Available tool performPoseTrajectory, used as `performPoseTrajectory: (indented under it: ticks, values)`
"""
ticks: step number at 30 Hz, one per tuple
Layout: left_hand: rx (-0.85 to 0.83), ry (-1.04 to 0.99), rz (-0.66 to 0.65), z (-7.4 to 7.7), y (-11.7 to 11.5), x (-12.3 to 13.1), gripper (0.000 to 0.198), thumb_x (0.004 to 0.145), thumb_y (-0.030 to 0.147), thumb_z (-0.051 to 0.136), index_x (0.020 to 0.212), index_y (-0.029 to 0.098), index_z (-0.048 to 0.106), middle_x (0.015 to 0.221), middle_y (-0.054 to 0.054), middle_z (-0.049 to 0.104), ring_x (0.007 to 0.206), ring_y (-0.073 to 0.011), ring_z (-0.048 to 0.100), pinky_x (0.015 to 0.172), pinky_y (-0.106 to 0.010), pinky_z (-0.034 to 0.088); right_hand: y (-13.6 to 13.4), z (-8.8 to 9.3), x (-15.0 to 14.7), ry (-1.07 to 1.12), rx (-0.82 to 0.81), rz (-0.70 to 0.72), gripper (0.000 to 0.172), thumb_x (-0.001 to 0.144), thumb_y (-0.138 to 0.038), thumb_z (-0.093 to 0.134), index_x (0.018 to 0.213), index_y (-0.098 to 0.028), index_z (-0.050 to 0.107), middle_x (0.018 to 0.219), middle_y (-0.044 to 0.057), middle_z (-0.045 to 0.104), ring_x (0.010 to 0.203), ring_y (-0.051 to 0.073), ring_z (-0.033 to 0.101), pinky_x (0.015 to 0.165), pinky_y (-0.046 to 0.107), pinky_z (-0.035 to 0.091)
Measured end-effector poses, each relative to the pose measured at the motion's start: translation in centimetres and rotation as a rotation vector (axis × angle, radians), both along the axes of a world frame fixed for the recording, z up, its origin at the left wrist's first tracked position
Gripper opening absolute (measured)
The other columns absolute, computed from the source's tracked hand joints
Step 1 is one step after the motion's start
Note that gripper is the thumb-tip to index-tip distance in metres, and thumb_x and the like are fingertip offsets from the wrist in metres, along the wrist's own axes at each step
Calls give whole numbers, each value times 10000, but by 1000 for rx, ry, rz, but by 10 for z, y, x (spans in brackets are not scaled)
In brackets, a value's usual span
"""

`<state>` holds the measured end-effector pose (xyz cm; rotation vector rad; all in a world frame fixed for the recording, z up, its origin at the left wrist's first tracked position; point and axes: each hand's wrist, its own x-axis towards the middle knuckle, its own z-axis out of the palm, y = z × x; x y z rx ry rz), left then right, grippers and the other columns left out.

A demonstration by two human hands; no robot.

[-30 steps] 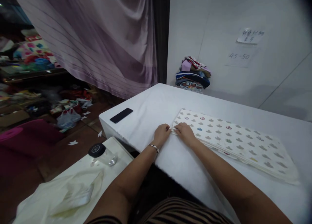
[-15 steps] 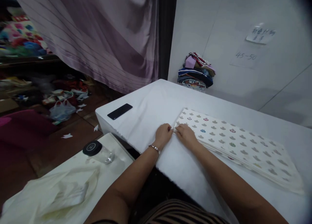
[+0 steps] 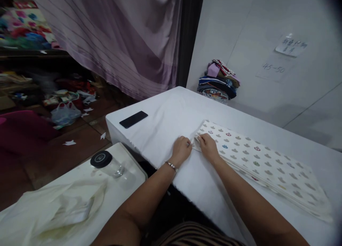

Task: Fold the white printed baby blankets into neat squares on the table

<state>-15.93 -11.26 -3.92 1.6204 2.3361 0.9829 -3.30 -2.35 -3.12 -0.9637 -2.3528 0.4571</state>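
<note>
A long folded white cloth with grey, red, blue and green prints lies in layers on the white-covered table. Both hands are at its left end. My right hand pinches the near left corner of the cloth, with its fingers curled. Just left of it, my left hand has its fingers pressed together at the same corner; its fingertips meet the cloth's edge. A bracelet circles the left wrist.
A black phone lies at the table's left. Beside it, a lower white table bears a clear jar with a black lid and a plastic bag. Folded clothes are stacked by the wall.
My right hand's fingers have curled in more at the cloth's corner, and the corner is slightly lifted. The camera view has shifted a little.
</note>
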Motion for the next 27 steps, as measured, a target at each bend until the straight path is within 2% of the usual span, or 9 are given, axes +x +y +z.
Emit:
performPoseTrajectory:
  ticks: [4, 8, 16, 27]
  values:
    - [-14, -24, -80, 0, -3, -3, 242, 721, 101, 585, 922, 199, 677, 1019, -49, 619, 994, -184, 534, 927, -308, 400, -7, -7, -1, -125, 64, 119, 258, 946, -283, 397, 822, -204, 609, 844, 56, 602, 850, 201, 532, 774, 308, 404]
    - [-72, -13, -85, 1, -4, -6, 337, 709, 85, 582, 991, 242, 681, 1116, -38, 602, 1080, -206, 498, 947, -342, 374, -8, -10, 1, -76, 36, 122, 258, 946, -284, 392, 842, -211, 616, 851, 58, 606, 869, 202, 537, 795, 317, 413]
    - [-59, 11, -39, 3, -4, -7, 78, 797, 216, 619, 849, 217, 678, 1060, -32, 607, 1052, -198, 498, 905, -333, 375, -12, -13, 0, 86, 18, 107, 238, 936, -289, 409, 854, -200, 614, 866, 60, 617, 867, 196, 546, 803, 319, 425]
    - [-82, 83, -74, 4, -5, -9, 75, 835, 209, 584, 826, 211, 659, 1028, -37, 618, 1030, -193, 510, 879, -330, 374, -16, -15, -5, -35, 95, 137, 252, 947, -243, 397, 881, -201, 637, 878, 63, 607, 868, 203, 524, 805, 324, 421]
